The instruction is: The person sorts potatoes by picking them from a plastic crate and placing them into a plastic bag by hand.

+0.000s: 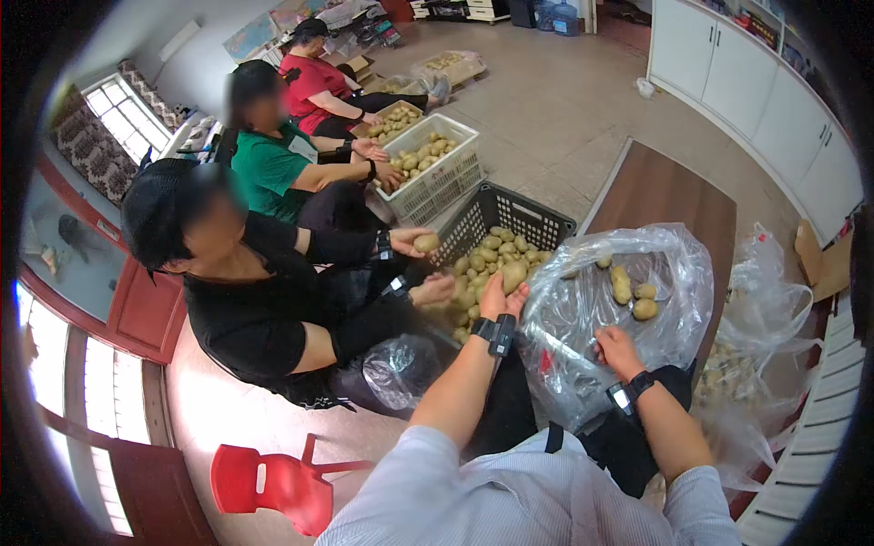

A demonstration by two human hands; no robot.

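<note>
My left hand [503,296] holds a potato [514,276] over the right side of a black crate [562,221] full of potatoes. To its right, my right hand [618,353] is curled at the near edge of a clear plastic bag [678,246]; whether it pinches the plastic is too small to tell. Several potatoes [645,309] lie inside the bag, whose mouth is spread wide. Beside me, a person in black [246,309] has one hand [410,242] round a potato [426,243] and the other hand [432,290] over the crate.
A brown board [669,187] lies beyond the bag. Two more people, in green [269,168] and red [314,86], sit further back by a white crate [464,136] and a box of potatoes. A red chair [300,487] is at lower left, loose plastic bags [756,364] at right.
</note>
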